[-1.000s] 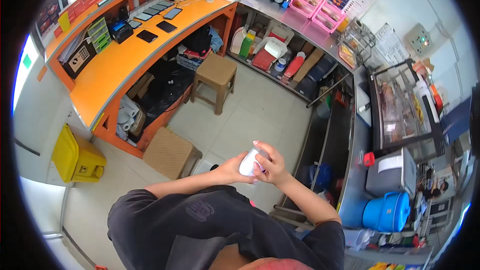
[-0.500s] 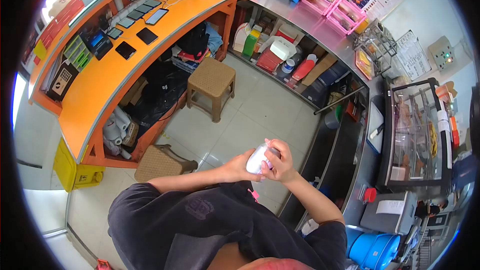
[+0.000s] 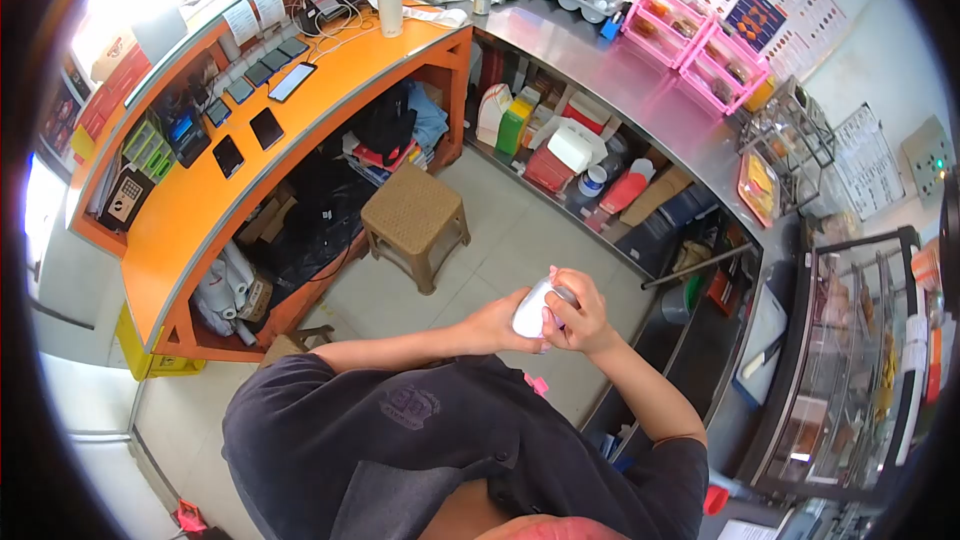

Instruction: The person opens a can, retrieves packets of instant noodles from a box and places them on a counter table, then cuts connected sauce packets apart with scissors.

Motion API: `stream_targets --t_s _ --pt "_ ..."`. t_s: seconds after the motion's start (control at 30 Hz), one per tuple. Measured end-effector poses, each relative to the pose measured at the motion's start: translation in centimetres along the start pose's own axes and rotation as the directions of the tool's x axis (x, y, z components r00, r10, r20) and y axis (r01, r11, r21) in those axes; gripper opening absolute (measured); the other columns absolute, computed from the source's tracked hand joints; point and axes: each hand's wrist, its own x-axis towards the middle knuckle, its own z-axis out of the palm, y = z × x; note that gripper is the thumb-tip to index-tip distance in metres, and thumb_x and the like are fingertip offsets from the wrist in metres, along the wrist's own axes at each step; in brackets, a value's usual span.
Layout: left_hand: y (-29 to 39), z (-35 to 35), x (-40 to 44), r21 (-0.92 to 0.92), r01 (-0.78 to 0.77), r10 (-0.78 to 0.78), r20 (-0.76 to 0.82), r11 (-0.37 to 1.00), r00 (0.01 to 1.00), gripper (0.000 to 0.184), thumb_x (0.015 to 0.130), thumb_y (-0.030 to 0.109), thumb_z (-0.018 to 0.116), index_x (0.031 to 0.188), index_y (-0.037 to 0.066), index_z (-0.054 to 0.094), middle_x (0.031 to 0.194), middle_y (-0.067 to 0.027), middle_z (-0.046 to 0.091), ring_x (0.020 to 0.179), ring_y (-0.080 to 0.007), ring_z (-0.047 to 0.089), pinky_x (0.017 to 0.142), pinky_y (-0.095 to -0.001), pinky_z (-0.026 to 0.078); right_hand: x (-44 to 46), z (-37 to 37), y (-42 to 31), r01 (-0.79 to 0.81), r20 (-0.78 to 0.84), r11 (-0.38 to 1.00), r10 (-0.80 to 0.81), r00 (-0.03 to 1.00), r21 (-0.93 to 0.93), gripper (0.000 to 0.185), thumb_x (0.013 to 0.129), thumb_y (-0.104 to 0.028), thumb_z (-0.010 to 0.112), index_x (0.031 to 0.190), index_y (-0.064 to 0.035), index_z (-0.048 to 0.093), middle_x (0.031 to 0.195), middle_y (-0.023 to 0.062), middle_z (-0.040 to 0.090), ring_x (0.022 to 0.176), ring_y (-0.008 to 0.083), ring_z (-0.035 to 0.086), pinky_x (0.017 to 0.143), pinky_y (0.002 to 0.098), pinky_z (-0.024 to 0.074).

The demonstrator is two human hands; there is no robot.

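Observation:
In front of my chest I hold a small, smooth white container (image 3: 533,312) with rounded sides; its exact kind does not show. My left hand (image 3: 497,324) is wrapped round its left side. My right hand (image 3: 582,316) grips the opposite side, fingers bent over the top and thumb pressed against the front. Part of the container is hidden behind the fingers. Both hands are over the tiled floor, away from the counters.
A brown stool (image 3: 415,208) stands ahead, left of centre. The curved orange counter (image 3: 170,230) bears several phones and a pale tumbler (image 3: 390,8). A steel counter (image 3: 600,75) with pink racks (image 3: 668,15) runs along the back; a glass display case (image 3: 840,370) is at right.
The view has shifted, so the counters and stool sit differently in the frame. Both hands still hold the white container, which appears slightly farther right and tilted a little differently.

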Motion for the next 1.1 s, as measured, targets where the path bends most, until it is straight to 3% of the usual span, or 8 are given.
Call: stream_targets --t_s 0.13,0.23,0.33,0.6,0.73,0.83,0.87,1.1 --pt "-0.3 -1.0 4.2 -0.025 0.01 -0.012 -0.062 1.0 0.998 0.076 0.062 0.04 0.072 0.116 -0.003 0.039 0.1 -0.018 0.055 0.093 -0.0266 0.055 0.079 -0.0331 0.044 0.9 0.1 5.4 0.025 0.026 0.997 -0.027 0.999 0.077 0.017 0.063 -0.009 0.064 0.075 -0.0012 0.055 0.088 0.0135 0.05 0.08 0.0316 0.058 0.061 0.0348 0.0523" --pt "0.5 -2.8 7.5 -0.045 0.1 -0.104 -0.097 0.994 0.99 0.077 0.062 0.039 0.071 0.117 -0.003 0.038 0.1 -0.0178 0.055 0.093 -0.0261 0.056 0.08 -0.0327 0.044 0.7 1.0 10.5 0.054 0.04 0.988 -0.06 0.997 0.145 0.017 0.064 -0.012 0.065 0.074 -0.0015 0.055 0.087 0.0128 0.05 0.081 0.0303 0.058 0.061 0.0339 0.0523" --pt "-0.5 -4.7 11.5 -0.07 0.025 -0.036 -0.163 0.997 0.986 0.078 0.062 0.038 0.072 0.118 -0.003 0.037 0.1 -0.0173 0.055 0.093 -0.0257 0.056 0.079 -0.0326 0.044 2.5 1.7 14.9 0.041 0.008 0.987 -0.043 0.999 0.153 0.017 0.065 -0.013 0.064 0.076 -0.0024 0.057 0.087 0.012 0.05 0.081 0.0286 0.058 0.061 0.0336 0.0523" --pt "3.1 -13.6 23.8 -0.06 -0.152 0.118 -0.382 0.987 0.917 0.076 0.06 0.039 0.073 0.116 -0.001 0.04 0.098 -0.0169 0.056 0.091 -0.0256 0.057 0.077 -0.0333 0.045 12.0 1.4 29.3 0.237 0.041 0.97 -0.235 0.971 -0.051 0.023 0.067 -0.015 0.061 0.088 -0.006 0.064 0.086 0.0097 0.057 0.079 0.0277 0.059 0.067 0.0341 0.0521" --pt "6.7 -18.7 29.3 0.058 -0.121 0.134 -0.414 0.991 0.9 0.076 0.059 0.042 0.072 0.11 -0.005 0.042 0.094 -0.0181 0.057 0.088 -0.0257 0.058 0.075 -0.0322 0.046 16.0 1.8 35.4 0.183 -0.084 0.982 -0.188 0.979 -0.055 0.023 0.066 -0.008 0.056 0.087 -0.0063 0.064 0.089 0.0086 0.059 0.081 0.0259 0.059 0.071 0.0335 0.0516" --pt "8.3 -21.6 32.9 -0.064 -0.136 0.102 -0.385 0.989 0.917 0.079 0.062 0.031 0.074 0.121 -0.005 0.036 0.102 -0.0126 0.052 0.095 -0.018 0.052 0.082 -0.0285 0.042 17.2 2.1 39.8 0.117 -0.151 0.991 -0.126 0.98 -0.071 0.026 0.065 -0.006 0.054 0.09 -0.0058 0.064 0.095 0.0092 0.06 0.085 0.0255 0.059 0.076 0.0332 0.0492" --pt "8.0 -22.2 34.4 -0.031 -0.187 0.154 -0.442 0.982 0.884 0.077 0.06 0.042 0.072 0.111 -0.007 0.042 0.096 -0.0178 0.057 0.089 -0.0246 0.057 0.076 -0.032 0.045 17.6 2.3 41.0 0.085 -0.167 0.993 -0.098 0.981 -0.084 0.027 0.065 -0.006 0.054 0.09 -0.0059 0.064 0.095 0.0093 0.06 0.086 0.0254 0.058 0.076 0.0333 0.0487" --pt "7.9 -26.8 42.9 -0.07 -0.155 0.107 -0.454 0.985 0.885 0.075 0.06 0.04 0.073 0.109 -0.006 0.042 0.096 -0.0175 0.056 0.089 -0.0232 0.057 0.076 -0.0312 0.045 18.8 4.0 50.5 0.022 -0.225 0.992 -0.05 0.973 -0.123 0.03 0.067 -0.01 0.057 0.095 -0.0121 0.066 0.102 0.0077 0.058 0.09 0.0233 0.056 0.076 0.0324 0.0474"
